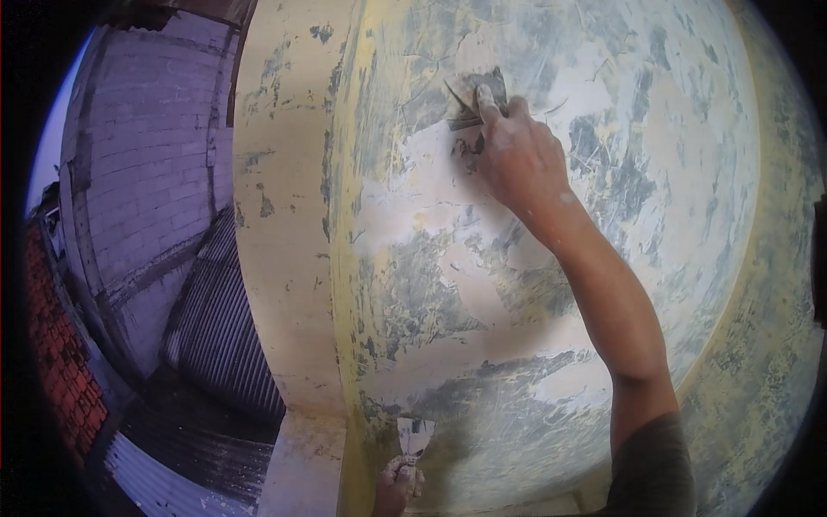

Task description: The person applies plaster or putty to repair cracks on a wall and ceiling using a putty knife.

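My right arm reaches up across a patchy wall (465, 375), grey-blue and yellow with smears of pale putty. In my right hand (524, 159) is a putty knife (493, 84), its wide blade at the wall and one finger stretched along it. Fresh-looking pale putty (431, 177) spreads below and left of that blade. Low in the picture my left hand (398, 482), crusted with putty, grips a second putty knife (416, 436) by its handle. This one points upward, with pale putty on its blade.
A yellowish pillar edge (289, 215) borders the wall on the left. Beyond it, lower down, lie corrugated roof sheets (226, 310), a block wall (155, 129) and red roof tiles (60, 345). At the right the wall curves into another mottled surface (758, 388).
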A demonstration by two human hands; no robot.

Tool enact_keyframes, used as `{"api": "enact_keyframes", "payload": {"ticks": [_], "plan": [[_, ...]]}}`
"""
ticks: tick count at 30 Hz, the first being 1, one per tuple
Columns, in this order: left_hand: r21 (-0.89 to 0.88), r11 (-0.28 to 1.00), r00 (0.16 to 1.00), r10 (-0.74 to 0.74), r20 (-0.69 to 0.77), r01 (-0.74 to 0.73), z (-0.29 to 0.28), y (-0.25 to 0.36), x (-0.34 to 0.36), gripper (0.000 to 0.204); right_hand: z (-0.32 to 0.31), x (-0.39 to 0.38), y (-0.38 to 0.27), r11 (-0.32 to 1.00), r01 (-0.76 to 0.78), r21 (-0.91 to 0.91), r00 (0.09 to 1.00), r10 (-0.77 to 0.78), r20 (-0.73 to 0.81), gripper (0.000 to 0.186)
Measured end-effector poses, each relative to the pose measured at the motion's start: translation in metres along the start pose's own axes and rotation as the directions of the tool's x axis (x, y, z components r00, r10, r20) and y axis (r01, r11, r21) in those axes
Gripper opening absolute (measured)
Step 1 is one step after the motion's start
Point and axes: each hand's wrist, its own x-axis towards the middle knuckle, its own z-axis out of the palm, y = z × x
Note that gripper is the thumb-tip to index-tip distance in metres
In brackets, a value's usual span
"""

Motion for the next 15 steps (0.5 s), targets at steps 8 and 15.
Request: {"api": "enact_keyframes", "payload": {"ticks": [8,15], "plan": [[-0.155,0.92,0.933,0.348,-0.091,-0.359,0.016,0.004,-0.013,0.023,-0.024,0.049,0.029,0.998,-0.016,-0.058,0.993,0.01,-0.114,0.033],[-0.132,0.915,0.925,0.379,-0.04,-0.38,0.013,0.0,-0.009,0.025,-0.01,0.043,0.016,0.995,0.019,-0.1,0.992,-0.031,-0.124,0.032]]}}
